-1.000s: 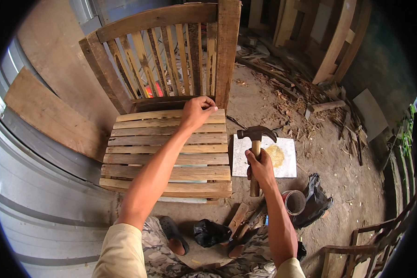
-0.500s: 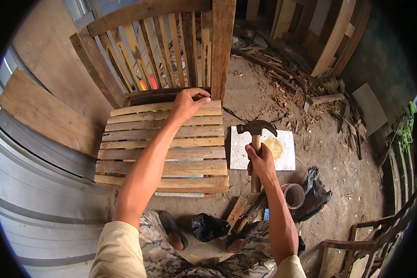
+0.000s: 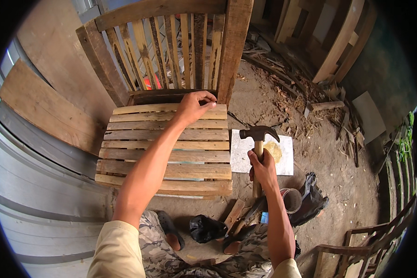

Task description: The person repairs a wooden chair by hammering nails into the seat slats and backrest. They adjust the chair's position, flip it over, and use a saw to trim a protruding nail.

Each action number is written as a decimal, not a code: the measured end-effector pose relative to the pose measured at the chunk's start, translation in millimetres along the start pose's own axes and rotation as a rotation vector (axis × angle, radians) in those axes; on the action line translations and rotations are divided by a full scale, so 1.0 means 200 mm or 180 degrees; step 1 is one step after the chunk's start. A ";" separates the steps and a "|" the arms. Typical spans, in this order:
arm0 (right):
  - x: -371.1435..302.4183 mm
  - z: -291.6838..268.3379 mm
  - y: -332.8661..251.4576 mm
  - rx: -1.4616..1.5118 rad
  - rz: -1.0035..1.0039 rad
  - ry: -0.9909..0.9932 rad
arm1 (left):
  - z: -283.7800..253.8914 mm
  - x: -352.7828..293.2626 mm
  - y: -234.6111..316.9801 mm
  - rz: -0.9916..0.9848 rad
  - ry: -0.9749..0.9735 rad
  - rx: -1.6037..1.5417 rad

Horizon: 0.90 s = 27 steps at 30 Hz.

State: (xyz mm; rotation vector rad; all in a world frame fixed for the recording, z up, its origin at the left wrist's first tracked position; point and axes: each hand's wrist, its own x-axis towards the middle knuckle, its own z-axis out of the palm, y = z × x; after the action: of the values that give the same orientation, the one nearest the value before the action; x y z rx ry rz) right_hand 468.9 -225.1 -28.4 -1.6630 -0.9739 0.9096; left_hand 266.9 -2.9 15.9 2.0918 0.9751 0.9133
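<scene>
A wooden chair with a slatted seat (image 3: 171,134) and a slatted backrest (image 3: 167,51) stands before me. My left hand (image 3: 195,106) is over the back right corner of the seat, beside the backrest post (image 3: 235,51). Its thumb and fingers are pinched together; what they hold, if anything, is too small to make out. To the right of the seat, my right hand (image 3: 264,169) is closed round the wooden handle of a claw hammer (image 3: 259,134). The hammer is held up, its dark head at the top, above a stained white board (image 3: 285,160) on the ground.
Grey metal sheeting (image 3: 37,204) and a leaning plank (image 3: 46,111) line the left side. Below my right forearm lie a round tub (image 3: 292,200) and a black plastic bag (image 3: 310,201). Another black bag (image 3: 207,228) sits between my feet. Wood scraps (image 3: 326,106) litter the far right ground.
The view has shifted slightly, so the chair appears a little further right. The hammer sits slightly lower in the picture. My left hand keeps its pinch at the same seat corner.
</scene>
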 end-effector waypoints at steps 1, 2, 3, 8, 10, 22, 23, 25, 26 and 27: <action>0.00 0.00 0.00 -0.0039 -0.0058 0.0041 | 0.00 0.00 0.00 0.0048 -0.0003 -0.0021; 0.00 -0.01 0.00 -0.0078 -0.0111 0.0078 | 0.00 0.00 -0.01 0.0090 -0.0008 -0.0041; -0.01 0.00 -0.01 -0.0115 -0.0165 0.0115 | 0.01 0.00 -0.02 0.0222 0.0034 0.0003; -0.01 -0.01 -0.22 -0.0613 -0.0513 0.0287 | 0.00 0.00 -0.01 0.0160 -0.0023 0.0053; -0.01 0.02 -0.39 -0.0971 -0.0567 0.0229 | -0.02 0.00 -0.05 0.0268 0.0017 0.0127; 0.22 0.24 -0.63 -0.2124 -0.1544 0.0038 | 0.00 0.00 -0.03 0.0286 0.0142 -0.0097; 0.22 0.25 -0.64 -0.2141 -0.1565 0.0028 | -0.02 0.00 -0.02 0.0214 0.0099 -0.0132; 0.20 0.25 -0.66 -0.2093 -0.1512 0.0111 | -0.01 -0.01 -0.01 0.0200 0.0075 -0.0197; 0.19 0.26 -0.68 -0.2064 -0.1499 0.0155 | -0.01 0.00 -0.03 0.0267 0.0104 -0.0218; 0.19 0.26 -0.66 -0.2108 -0.1577 0.0171 | -0.01 0.00 -0.04 0.0333 0.0132 -0.0238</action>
State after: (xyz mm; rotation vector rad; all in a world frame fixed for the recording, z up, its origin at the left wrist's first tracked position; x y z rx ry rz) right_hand 413.8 -143.2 79.9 -1.8213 -1.6738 0.2070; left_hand 262.4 2.5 11.1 2.0840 0.8458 1.0339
